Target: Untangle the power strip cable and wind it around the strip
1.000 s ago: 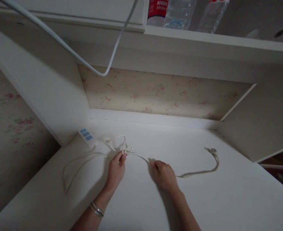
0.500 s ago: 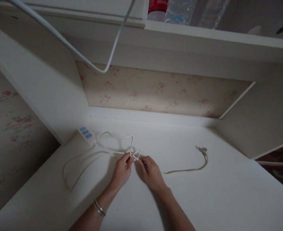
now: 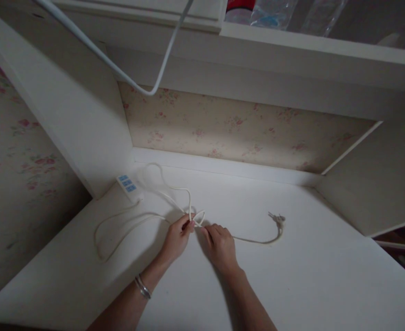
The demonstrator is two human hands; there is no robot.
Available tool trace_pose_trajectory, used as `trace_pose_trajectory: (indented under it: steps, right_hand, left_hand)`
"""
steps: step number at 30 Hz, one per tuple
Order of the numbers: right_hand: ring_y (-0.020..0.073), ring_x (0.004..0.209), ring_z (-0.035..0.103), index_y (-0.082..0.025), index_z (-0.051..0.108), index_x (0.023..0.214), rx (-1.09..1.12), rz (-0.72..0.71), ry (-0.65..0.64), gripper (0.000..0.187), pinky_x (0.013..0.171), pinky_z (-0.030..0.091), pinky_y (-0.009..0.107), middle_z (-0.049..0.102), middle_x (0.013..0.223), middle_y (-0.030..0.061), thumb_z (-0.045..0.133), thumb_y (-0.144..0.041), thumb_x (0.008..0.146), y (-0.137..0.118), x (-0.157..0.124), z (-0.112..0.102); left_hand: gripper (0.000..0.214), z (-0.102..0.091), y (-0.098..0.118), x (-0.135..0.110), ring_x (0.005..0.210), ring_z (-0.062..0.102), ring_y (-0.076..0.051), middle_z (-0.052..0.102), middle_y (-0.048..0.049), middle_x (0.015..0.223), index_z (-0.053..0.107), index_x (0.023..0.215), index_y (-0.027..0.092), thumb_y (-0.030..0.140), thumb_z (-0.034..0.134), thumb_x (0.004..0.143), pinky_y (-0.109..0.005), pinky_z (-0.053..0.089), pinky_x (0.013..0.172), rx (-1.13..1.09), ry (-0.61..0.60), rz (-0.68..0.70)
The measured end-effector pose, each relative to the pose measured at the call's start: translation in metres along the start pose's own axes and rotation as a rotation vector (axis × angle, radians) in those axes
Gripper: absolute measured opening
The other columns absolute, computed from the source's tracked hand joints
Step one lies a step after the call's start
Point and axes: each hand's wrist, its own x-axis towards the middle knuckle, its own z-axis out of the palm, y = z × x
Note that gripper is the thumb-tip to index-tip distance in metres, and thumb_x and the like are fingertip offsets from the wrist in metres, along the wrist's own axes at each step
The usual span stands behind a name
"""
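Note:
A white power strip [image 3: 129, 188] with blue-marked sockets lies at the left of the white desk. From it runs a pale power cord [image 3: 119, 213], which loops across the desk to my hands. My left hand [image 3: 178, 236] pinches the cord where several strands cross. Close beside it, my right hand [image 3: 219, 243] has its fingers closed on the cord. Between the hands a small loop of cord stands up, and a bigger loop rises behind the left hand. Right of my right hand, the cord's end leads to a plug [image 3: 278, 218] lying on the desk with its prongs showing.
A bent white tube [image 3: 147, 92] hangs down in front of the upper cabinet. Plastic bottles [image 3: 273, 14] stand on the shelf [image 3: 292, 41] above. Side panels and a flowered wall panel [image 3: 236, 133] bound the desk [image 3: 292, 285] behind and at the sides.
The big loop behind my left hand has swung up and back. The plug has been drawn a little left toward my right hand. The whole view has shifted slightly.

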Motion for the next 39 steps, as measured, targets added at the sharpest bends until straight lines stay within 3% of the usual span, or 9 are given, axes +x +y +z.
trace_pose_trajectory:
  steps: [4,8,12,16,19,22,27,33,39]
  right_hand:
    - [0.0174,0.076,0.056,-0.018,0.062,0.087,0.083,0.005,0.003,0.030,0.072,0.037,0.028,0.065,0.079,0.0054,0.039,-0.033,0.099,-0.008,0.003,0.005]
    - [0.0184,0.083,0.058,-0.019,0.062,0.101,0.079,0.029,-0.029,0.027,0.075,0.038,0.029,0.066,0.088,0.0057,0.043,-0.038,0.097,0.005,-0.002,-0.008]
    - [0.0195,0.083,0.060,-0.020,0.063,0.099,-0.014,0.042,-0.062,0.029,0.076,0.038,0.030,0.067,0.088,0.0065,0.039,-0.036,0.098,0.022,-0.008,-0.019]
    - [0.0179,0.083,0.061,-0.021,0.062,0.104,-0.008,0.035,-0.084,0.030,0.072,0.040,0.027,0.068,0.090,0.0063,0.035,-0.034,0.099,0.015,-0.007,-0.015]
    - [0.0162,0.075,0.061,-0.022,0.063,0.097,-0.007,0.059,-0.114,0.029,0.066,0.039,0.025,0.067,0.083,0.0046,0.036,-0.034,0.099,-0.002,-0.004,-0.008]
    - [0.0154,0.075,0.062,-0.021,0.063,0.092,0.023,0.072,-0.125,0.030,0.065,0.040,0.024,0.067,0.082,0.0046,0.038,-0.035,0.098,-0.010,-0.001,-0.006]
    - [0.0173,0.081,0.062,-0.022,0.065,0.096,-0.008,0.073,-0.103,0.030,0.073,0.041,0.027,0.069,0.086,0.0052,0.041,-0.040,0.097,0.012,-0.003,-0.018]
    - [0.0177,0.076,0.063,-0.021,0.067,0.083,-0.097,0.145,-0.093,0.038,0.070,0.039,0.028,0.069,0.079,0.0050,0.039,-0.042,0.097,0.043,-0.007,-0.026]
    - [0.0158,0.074,0.060,-0.020,0.062,0.083,0.089,0.090,-0.058,0.031,0.068,0.041,0.025,0.065,0.080,0.0045,0.038,-0.033,0.098,0.003,0.001,-0.002]
  left_hand:
    - [0.032,0.004,0.009,-0.005,0.081,0.063,-0.017,0.069,-0.0065,0.091,0.065,0.108,0.017,0.035,0.045,0.091,-0.026,0.050,0.074,0.022,-0.087,0.053]
    - [0.033,-0.009,0.007,0.001,0.076,0.062,-0.018,0.069,-0.0063,0.083,0.066,0.102,0.015,0.036,0.044,0.090,-0.027,0.048,0.071,0.145,0.050,0.023]
    - [0.036,-0.019,-0.001,0.007,0.068,0.060,-0.017,0.066,-0.0038,0.074,0.066,0.101,0.015,0.040,0.042,0.090,-0.026,0.047,0.064,0.174,0.143,-0.037]
    - [0.034,-0.011,0.001,0.002,0.070,0.060,-0.016,0.066,-0.0036,0.076,0.065,0.100,0.016,0.039,0.041,0.092,-0.025,0.046,0.065,0.187,0.032,0.007]
    - [0.031,-0.001,0.007,-0.005,0.072,0.060,-0.015,0.066,-0.0042,0.080,0.064,0.100,0.017,0.036,0.040,0.093,-0.023,0.046,0.065,0.181,-0.087,0.063]
    - [0.028,0.003,0.011,-0.008,0.076,0.061,-0.016,0.067,-0.0054,0.084,0.064,0.095,0.018,0.032,0.041,0.093,-0.023,0.047,0.069,0.206,-0.119,0.098]
    - [0.025,-0.011,0.004,0.000,0.087,0.063,-0.017,0.068,-0.0069,0.093,0.064,0.098,0.018,0.028,0.042,0.092,-0.025,0.047,0.078,0.273,0.034,0.087]
    - [0.027,-0.027,-0.007,0.008,0.080,0.063,-0.018,0.069,-0.0069,0.090,0.065,0.099,0.017,0.031,0.044,0.091,-0.028,0.048,0.074,0.292,0.198,0.018]
    - [0.023,0.002,0.008,-0.007,0.081,0.062,-0.016,0.068,-0.0056,0.088,0.066,0.095,0.019,0.027,0.045,0.091,-0.024,0.048,0.073,0.203,-0.041,0.129]
